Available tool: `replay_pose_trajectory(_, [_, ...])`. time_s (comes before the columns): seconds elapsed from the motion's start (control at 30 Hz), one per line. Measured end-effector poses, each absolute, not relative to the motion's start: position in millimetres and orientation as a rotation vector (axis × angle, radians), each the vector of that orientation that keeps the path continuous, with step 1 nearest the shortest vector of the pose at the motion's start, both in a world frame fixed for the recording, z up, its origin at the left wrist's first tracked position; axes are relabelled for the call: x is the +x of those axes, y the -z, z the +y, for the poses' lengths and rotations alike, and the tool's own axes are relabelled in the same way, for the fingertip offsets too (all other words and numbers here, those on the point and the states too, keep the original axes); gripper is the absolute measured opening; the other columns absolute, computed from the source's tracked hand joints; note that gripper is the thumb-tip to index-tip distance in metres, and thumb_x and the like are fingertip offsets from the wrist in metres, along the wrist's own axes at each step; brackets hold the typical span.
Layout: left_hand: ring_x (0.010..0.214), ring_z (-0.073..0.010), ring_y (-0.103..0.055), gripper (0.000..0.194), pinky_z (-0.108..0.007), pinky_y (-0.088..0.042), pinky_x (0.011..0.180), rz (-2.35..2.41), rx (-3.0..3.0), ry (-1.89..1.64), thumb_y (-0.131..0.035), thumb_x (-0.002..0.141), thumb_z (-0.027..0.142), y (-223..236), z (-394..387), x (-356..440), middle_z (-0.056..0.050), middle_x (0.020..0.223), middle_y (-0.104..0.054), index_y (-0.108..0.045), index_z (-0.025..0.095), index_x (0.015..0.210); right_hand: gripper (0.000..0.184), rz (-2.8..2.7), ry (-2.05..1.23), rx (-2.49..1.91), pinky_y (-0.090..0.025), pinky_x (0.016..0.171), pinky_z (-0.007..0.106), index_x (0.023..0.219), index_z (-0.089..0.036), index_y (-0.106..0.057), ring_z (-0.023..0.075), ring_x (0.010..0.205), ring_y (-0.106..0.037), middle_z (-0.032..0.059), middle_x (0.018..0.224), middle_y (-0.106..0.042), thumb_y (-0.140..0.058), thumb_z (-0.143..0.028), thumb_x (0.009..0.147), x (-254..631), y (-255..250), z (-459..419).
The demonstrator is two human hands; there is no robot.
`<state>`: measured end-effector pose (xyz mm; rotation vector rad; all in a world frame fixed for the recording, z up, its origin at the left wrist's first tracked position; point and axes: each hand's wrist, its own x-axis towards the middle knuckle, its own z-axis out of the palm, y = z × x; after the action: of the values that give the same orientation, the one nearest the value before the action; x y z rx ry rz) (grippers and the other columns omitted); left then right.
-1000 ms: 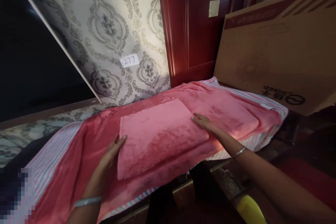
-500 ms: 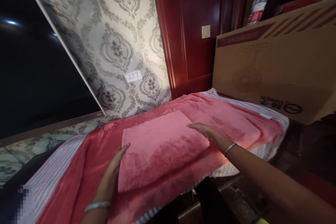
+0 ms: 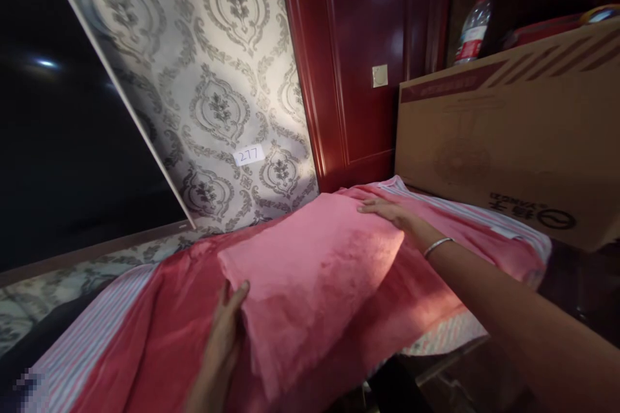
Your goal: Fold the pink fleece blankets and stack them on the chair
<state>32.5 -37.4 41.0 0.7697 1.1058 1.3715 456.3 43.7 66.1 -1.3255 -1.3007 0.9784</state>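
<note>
A folded pink towel (image 3: 310, 271), soft and plush, is raised off the blanket and tilted, its near edge drooping. My left hand (image 3: 227, 326) is closed around its left edge, thumb on top and fingers partly hidden underneath. At the far right edge, my right hand (image 3: 387, 211) grips the towel, the fingers on that side partly covered by the cloth. Beneath it spreads a red plush blanket (image 3: 179, 316), with a striped border (image 3: 99, 316) showing at the left.
A large cardboard box (image 3: 523, 135) stands at the right, with a red-capped plastic bottle (image 3: 475, 26) behind its top edge. A dark screen (image 3: 82, 122) is at the left. Patterned wallpaper (image 3: 217, 106) bears a paper label (image 3: 249, 154), beside a dark red door panel (image 3: 358, 26).
Both hands have taken hold of the towel by its sides and lifted it off the blanket. It lay flat before. The view has tilted up slightly.
</note>
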Motion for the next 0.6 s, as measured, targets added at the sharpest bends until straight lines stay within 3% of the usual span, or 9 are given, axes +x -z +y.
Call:
replay_pose_trajectory(0.1, [0.099,-0.0299,-0.073,0.061,-0.041,-0.058,0.086,1.063,0.674,-1.092,-0.082,0.069,0.028,-4.1,-48.8,36.2,-0.010,0.104,-0.076,-0.061,0.021,0.126,0.023,-1.106,-0.919,-1.488,-0.049,0.098,0.040,0.095,-0.016,-0.075,0.0277,0.108,-0.064,0.0114,0.110,-0.073,-0.075,-0.018,0.072,466.7,-46.1,44.9])
replay_pose_trajectory(0.17, [0.090,-0.0305,-0.074,0.055,-0.042,-0.059,0.080,1.069,0.633,-0.971,-0.081,0.068,0.030,12.9,-50.4,30.4,-0.010,0.096,-0.076,-0.063,0.020,0.119,0.032,-0.975,-0.854,-1.574,-0.049,0.098,0.045,0.104,-0.012,-0.072,0.0317,0.111,-0.063,0.0162,0.112,-0.071,-0.072,-0.017,0.073,469.8,-26.3,39.8])
replay_pose_trajectory(0.27, [0.080,-0.0270,-0.074,0.044,-0.040,-0.059,0.077,1.114,0.603,-1.049,-0.075,0.072,0.027,15.9,-40.6,13.5,-0.009,0.095,-0.074,-0.060,0.022,0.113,0.055,-0.847,-0.780,-1.628,-0.046,0.104,0.047,0.129,-0.009,-0.060,0.0342,0.123,-0.057,0.0210,0.131,-0.062,-0.067,-0.022,0.076,470.8,4.1,17.6])
replay_pose_trajectory(0.37, [0.075,-0.0230,-0.073,0.029,-0.037,-0.059,0.079,1.174,0.552,-1.142,-0.063,0.077,0.021,0.9,-19.8,-4.1,-0.008,0.090,-0.073,-0.058,0.022,0.105,0.063,-0.669,-0.715,-1.492,-0.044,0.109,0.042,0.135,-0.015,-0.054,0.0314,0.131,-0.052,0.0179,0.145,-0.052,-0.068,-0.028,0.075,464.8,32.9,-20.7])
replay_pose_trajectory(0.5, [0.061,-0.0199,-0.068,0.016,-0.033,-0.057,0.068,1.317,0.723,-1.063,-0.053,0.084,0.025,-19.0,17.0,-21.1,-0.008,0.079,-0.071,-0.059,0.018,0.097,0.056,-0.371,-0.896,-1.079,-0.053,0.101,0.044,0.119,-0.027,-0.057,0.0285,0.113,-0.065,0.0087,0.119,-0.069,-0.076,-0.030,0.066,437.7,61.8,-75.4])
replay_pose_trajectory(0.6, [0.067,-0.0212,-0.068,0.021,-0.034,-0.056,0.070,1.545,1.053,-1.056,-0.058,0.083,0.033,-31.6,52.6,-24.9,-0.007,0.082,-0.072,-0.063,0.018,0.095,0.038,-0.287,-1.086,-0.952,-0.054,0.099,0.045,0.099,-0.025,-0.060,0.0267,0.099,-0.070,0.0066,0.102,-0.072,-0.077,-0.028,0.066,408.4,66.5,-101.3])
